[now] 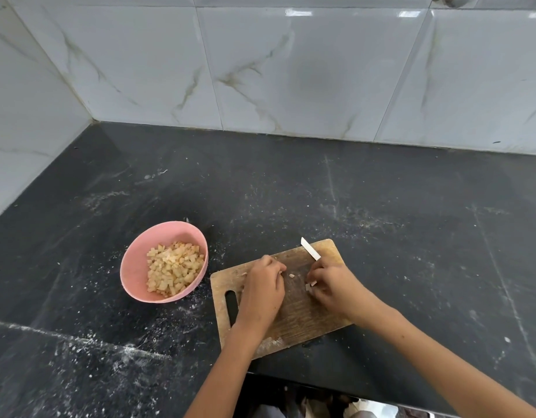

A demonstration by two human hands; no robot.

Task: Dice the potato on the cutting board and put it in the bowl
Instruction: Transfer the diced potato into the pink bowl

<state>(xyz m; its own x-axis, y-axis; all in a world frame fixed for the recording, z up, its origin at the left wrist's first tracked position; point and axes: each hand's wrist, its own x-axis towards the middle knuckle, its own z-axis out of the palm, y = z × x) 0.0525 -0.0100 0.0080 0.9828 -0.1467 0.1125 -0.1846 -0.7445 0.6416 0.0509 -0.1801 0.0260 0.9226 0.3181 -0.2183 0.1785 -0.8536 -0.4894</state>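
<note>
A wooden cutting board [303, 315] lies on the black counter. Left of it stands a pink bowl [134, 267] holding a heap of diced potato [174, 268]. My left hand [263, 288] rests curled on the board's left part, fingertips pinched together; what they hold is hidden. My right hand [333, 286] grips a knife [310, 249] whose white blade points up and away over the board's far edge. A few small potato bits [291, 276] lie on the board between my hands, some against my right fingers.
The black stone counter [381, 221] is dusted with pale specks and crumbs. White marble tiled walls [291, 70] close it at the back and left. The counter's front edge runs just below the board.
</note>
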